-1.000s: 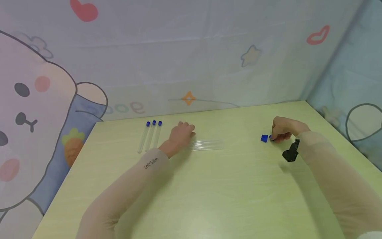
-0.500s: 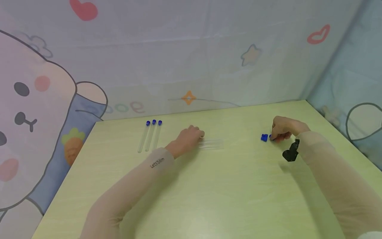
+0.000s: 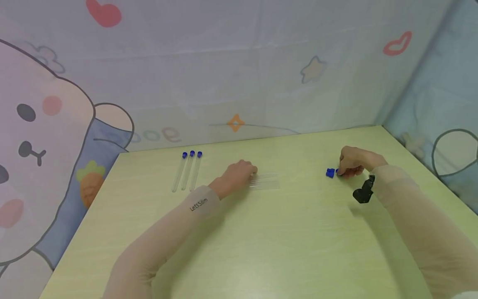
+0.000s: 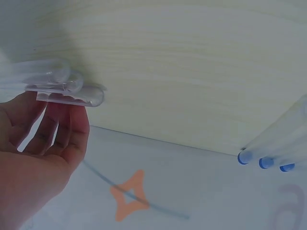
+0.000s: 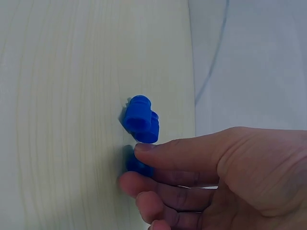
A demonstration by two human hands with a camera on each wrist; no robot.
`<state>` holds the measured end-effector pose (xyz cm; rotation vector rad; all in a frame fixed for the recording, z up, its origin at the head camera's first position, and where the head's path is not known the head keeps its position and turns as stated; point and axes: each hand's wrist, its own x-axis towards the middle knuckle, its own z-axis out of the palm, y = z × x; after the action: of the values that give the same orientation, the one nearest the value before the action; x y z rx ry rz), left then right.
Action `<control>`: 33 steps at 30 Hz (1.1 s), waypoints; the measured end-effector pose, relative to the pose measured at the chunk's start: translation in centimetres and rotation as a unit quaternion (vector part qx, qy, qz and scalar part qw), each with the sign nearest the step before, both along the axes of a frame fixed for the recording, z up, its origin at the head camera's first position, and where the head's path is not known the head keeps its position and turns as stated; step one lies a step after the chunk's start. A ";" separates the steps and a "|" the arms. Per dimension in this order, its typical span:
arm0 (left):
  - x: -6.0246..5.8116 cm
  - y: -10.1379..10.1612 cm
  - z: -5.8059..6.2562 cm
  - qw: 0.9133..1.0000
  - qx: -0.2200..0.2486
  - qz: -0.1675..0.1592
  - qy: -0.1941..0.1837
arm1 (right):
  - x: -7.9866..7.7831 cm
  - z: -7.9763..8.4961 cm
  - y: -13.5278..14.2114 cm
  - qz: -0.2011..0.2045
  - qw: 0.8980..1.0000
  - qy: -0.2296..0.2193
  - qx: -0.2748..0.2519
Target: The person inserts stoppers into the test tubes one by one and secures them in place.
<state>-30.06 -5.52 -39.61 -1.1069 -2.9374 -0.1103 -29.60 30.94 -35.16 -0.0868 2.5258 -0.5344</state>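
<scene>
Clear test tubes [image 3: 265, 187] lie side by side in the middle of the table, pointing right. My left hand [image 3: 235, 176] is at their left end and pinches the farthest test tube [image 4: 72, 97] between thumb and fingers. Two other tubes [image 4: 38, 73] lie beside it in the left wrist view. On the right, my right hand [image 3: 352, 162] holds a blue cap [image 5: 139, 166] between thumb and index finger, low over the table. Two more blue caps [image 5: 138, 117] sit just beyond the thumb, touching each other. The fingers partly hide the held cap.
To the left, three test tubes with blue caps [image 3: 192, 153] lie roughly parallel. A printed cloth [image 3: 261, 83] hangs behind the table's back edge, and another cloth stands at the right. A black wrist mount [image 3: 363, 194] hangs under the right wrist.
My left hand has moved right along the tubes, and the farthest tube now stands apart from the others. The right hand has stayed in place with its cap.
</scene>
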 end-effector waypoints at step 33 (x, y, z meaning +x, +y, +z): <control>-1.1 -0.7 1.9 0.996 0.061 0.049 0.050 | -1.0 -0.2 0.0 -0.098 0.948 0.161 -0.255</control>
<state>-31.16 -6.17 -37.72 -0.9237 -2.8461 -0.2226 -30.59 30.92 -35.34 -0.1217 2.6527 -1.3440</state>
